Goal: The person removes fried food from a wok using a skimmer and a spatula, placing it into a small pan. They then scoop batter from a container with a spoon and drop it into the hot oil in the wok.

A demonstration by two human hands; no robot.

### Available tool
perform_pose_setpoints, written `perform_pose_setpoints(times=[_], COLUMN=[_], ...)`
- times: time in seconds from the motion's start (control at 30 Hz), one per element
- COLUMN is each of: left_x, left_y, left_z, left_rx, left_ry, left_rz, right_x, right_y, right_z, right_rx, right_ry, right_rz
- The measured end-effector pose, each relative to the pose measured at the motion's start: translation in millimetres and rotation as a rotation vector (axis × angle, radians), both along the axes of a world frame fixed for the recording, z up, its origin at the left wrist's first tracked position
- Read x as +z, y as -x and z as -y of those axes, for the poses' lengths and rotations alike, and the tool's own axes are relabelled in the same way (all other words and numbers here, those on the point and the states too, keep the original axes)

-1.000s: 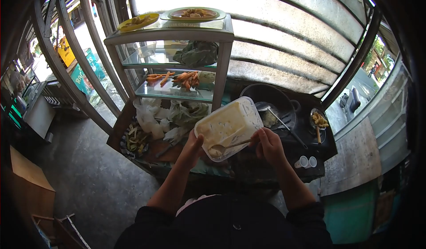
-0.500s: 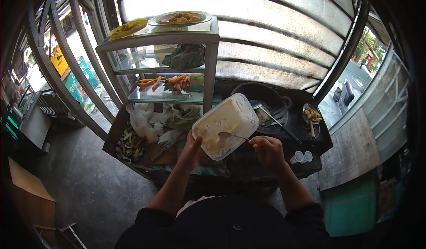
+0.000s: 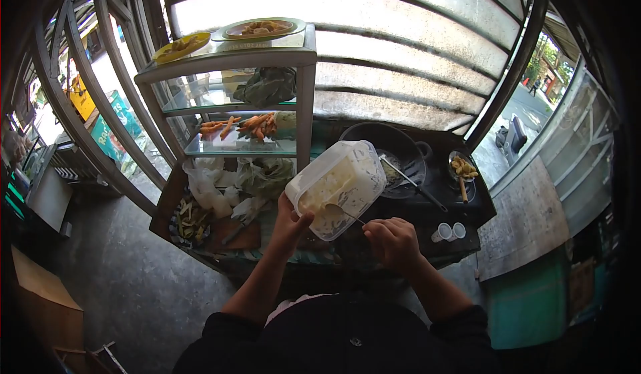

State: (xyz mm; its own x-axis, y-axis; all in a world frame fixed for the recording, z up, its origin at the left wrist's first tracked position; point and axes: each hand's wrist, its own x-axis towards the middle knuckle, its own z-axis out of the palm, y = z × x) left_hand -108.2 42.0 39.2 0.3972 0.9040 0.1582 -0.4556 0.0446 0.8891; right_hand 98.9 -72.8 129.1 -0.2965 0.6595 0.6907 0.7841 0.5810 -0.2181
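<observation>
My left hand [image 3: 291, 226] grips the left side of a white plastic tub [image 3: 364, 174], which is tilted with its opening toward me. Pale yellow batter [image 3: 322, 197] coats the inside and pools at the lower left. In my right hand [image 3: 392, 239] is the thin handle of a metal spoon [image 3: 347, 215], its bowl down in the batter. Beyond the tub sits a large dark wok [image 3: 412, 157], partly hidden by it. A long-handled turner [image 3: 415, 186] leans across the wok, with some pale food under its head.
Right of the wok, a wood-handled strainer [image 3: 463, 168] holds fried pieces. Two white cups [image 3: 450, 232] stand nearer. At left are a glass display case [image 3: 304, 100] with carrots [image 3: 257, 127], plastic bags [image 3: 207, 187], a bowl of cut strips [image 3: 191, 222] and a cutting board [image 3: 242, 236].
The tub has tipped more steeply, and batter has gathered toward its lower left. My right hand and the spoon have moved slightly left and down. The whole view has shifted a little.
</observation>
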Motion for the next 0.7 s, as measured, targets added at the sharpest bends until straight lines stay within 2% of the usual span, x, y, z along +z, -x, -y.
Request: perform_pose_setpoints(times=[0.3, 0.37, 0.4, 0.47, 0.5, 0.57, 0.7], left_x=[-4.8, -6.5, -6.5, -6.4, -9.0, -16.2, -16.3], left_y=[-1.3, 0.8, 3.2, 9.4, 11.9, 15.8, 14.5], left_z=[-2.6, -4.5, -5.1, -6.5, -8.0, -11.3, -12.2], left_rx=[0.051, 0.052, 0.053, 0.009, 0.013, -0.072, -0.059], left_ry=[-0.054, -0.067, -0.064, -0.056, -0.055, -0.01, 0.004], left_rz=[-0.052, -0.067, -0.067, -0.086, -0.086, -0.054, -0.038], right_x=[-13.2, -19.0, -20.4, -21.5, -21.0, -18.7, -21.2], right_y=[8.6, 5.4, 2.5, -6.0, -8.8, -11.2, -6.8], right_z=[-7.5, -13.3, -15.9, -19.6, -18.9, -17.2, -13.6], right_rx=[-0.065, -0.02, -0.019, -0.004, 0.0, 0.073, -0.003], right_ry=[0.027, 0.062, 0.065, 0.307, 0.309, 0.499, 0.488], right_rz=[0.132, -0.11, -0.11, -0.404, -0.404, -0.528, -0.695])
